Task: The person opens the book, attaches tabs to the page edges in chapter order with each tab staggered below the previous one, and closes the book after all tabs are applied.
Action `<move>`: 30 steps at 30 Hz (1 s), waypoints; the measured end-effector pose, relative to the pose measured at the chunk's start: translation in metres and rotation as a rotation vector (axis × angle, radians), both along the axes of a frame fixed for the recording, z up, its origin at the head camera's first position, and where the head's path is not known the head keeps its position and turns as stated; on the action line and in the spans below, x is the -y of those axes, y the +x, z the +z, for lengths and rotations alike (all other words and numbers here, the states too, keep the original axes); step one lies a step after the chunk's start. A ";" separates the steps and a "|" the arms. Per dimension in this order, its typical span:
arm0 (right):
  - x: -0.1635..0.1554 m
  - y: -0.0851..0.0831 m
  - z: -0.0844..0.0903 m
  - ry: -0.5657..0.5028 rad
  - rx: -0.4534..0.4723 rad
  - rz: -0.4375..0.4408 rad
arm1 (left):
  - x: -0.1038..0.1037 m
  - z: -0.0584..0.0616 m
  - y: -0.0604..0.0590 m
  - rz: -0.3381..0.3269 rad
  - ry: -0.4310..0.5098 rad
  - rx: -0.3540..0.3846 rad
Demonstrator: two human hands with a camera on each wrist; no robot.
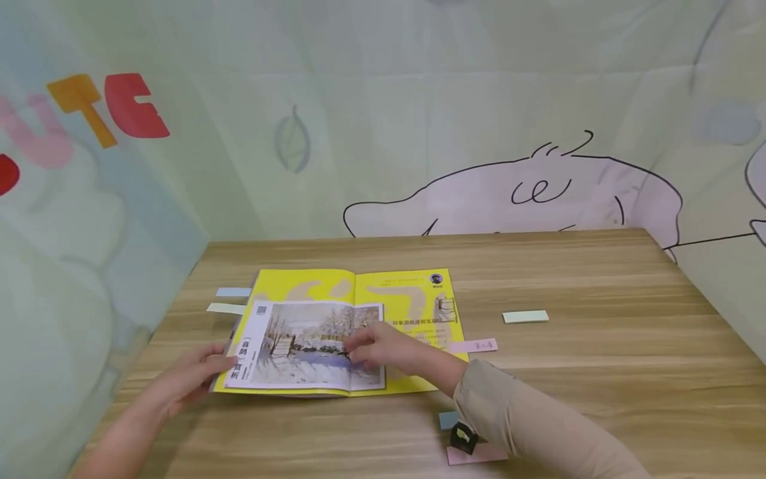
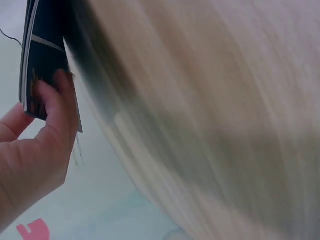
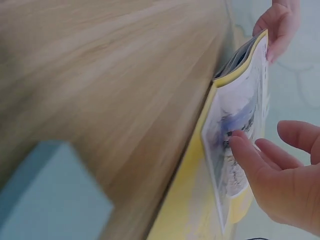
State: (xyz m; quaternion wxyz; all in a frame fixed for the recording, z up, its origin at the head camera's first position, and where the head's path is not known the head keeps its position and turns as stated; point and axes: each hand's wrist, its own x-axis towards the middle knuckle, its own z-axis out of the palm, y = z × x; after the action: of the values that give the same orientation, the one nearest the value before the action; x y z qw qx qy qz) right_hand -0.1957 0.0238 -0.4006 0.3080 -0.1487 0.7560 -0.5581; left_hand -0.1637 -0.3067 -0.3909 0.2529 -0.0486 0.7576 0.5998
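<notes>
Lying open near the left half of the wooden table (image 1: 598,279), a yellow magazine (image 1: 335,286) shows a snow-scene picture (image 1: 311,346) spread across its lower pages; the left hand (image 1: 191,376) holds the magazine's left edge, its fingers curled round the margin with the thumb on the printed strip, and the left wrist view shows those fingers (image 2: 55,107) pinching a dark stack of pages (image 2: 42,55) from the side; the right hand (image 1: 383,349) rests on the picture close to the fold, fingers lightly bent, their tips touching the paper and gripping nothing; the right wrist view shows one fingertip (image 3: 240,145) pressed against the picture page while the other fingers stand loosely apart above it.

Several coloured paper slips lie about the magazine: a pale blue slip (image 1: 233,292) and a cream slip (image 1: 226,308) just beside its left edge, a pink slip (image 1: 475,346) touching its right edge, and a pale green slip (image 1: 525,317) well apart to the right; near the table's front edge, by the beige sleeve (image 1: 526,419) of the right arm, a small dark device (image 1: 463,438) sits on a pink slip (image 1: 487,455) with a blue slip (image 1: 447,419) just beside it; a printed backdrop (image 1: 383,100) with cartoon outlines and coloured letters stands round the table.
</notes>
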 end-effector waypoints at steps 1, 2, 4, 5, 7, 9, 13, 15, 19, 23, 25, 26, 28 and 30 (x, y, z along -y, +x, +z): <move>0.001 -0.001 0.001 -0.009 0.013 -0.016 | -0.002 0.003 0.000 0.002 0.002 -0.004; 0.002 -0.001 0.003 -0.020 0.023 -0.029 | -0.004 0.006 0.001 0.006 0.003 -0.008; 0.004 -0.002 0.005 -0.031 0.040 -0.043 | -0.008 0.012 0.001 0.014 0.007 -0.017; 0.004 -0.002 0.005 -0.036 0.047 -0.046 | -0.011 0.015 0.002 0.027 0.004 -0.022; 0.004 -0.002 0.007 -0.041 0.059 -0.047 | -0.018 0.022 0.003 0.042 -0.003 -0.048; 0.004 -0.003 0.008 -0.041 0.066 -0.051 | -0.024 0.029 0.004 0.047 -0.010 -0.085; 0.003 -0.002 0.011 -0.047 0.083 -0.060 | -0.038 0.040 0.004 0.049 0.006 -0.161; 0.003 -0.001 0.013 -0.053 0.090 -0.053 | -0.044 0.046 0.005 0.043 0.024 -0.189; 0.001 -0.002 0.019 -0.075 0.099 -0.037 | -0.056 0.058 0.007 0.024 0.016 -0.240; 0.001 -0.003 0.026 -0.094 0.102 -0.028 | -0.072 0.068 0.008 0.035 -0.036 -0.292; 0.001 -0.004 0.031 -0.108 0.110 -0.026 | -0.081 0.073 0.009 0.055 -0.065 -0.319; 0.002 -0.005 0.035 -0.112 0.113 -0.026 | -0.086 0.074 0.010 0.069 -0.080 -0.329; 0.002 -0.006 0.042 -0.125 0.112 -0.024 | -0.094 0.078 0.012 0.089 -0.104 -0.349; 0.003 -0.006 0.050 -0.139 0.115 -0.034 | -0.102 0.081 0.013 0.098 -0.134 -0.366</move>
State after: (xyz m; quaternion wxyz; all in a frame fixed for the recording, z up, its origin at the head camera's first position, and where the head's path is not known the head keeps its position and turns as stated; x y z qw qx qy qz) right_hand -0.2017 0.0210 -0.3509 0.3304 -0.1249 0.6987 -0.6221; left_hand -0.1506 -0.2052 -0.3095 0.0777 0.0078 0.8258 0.5585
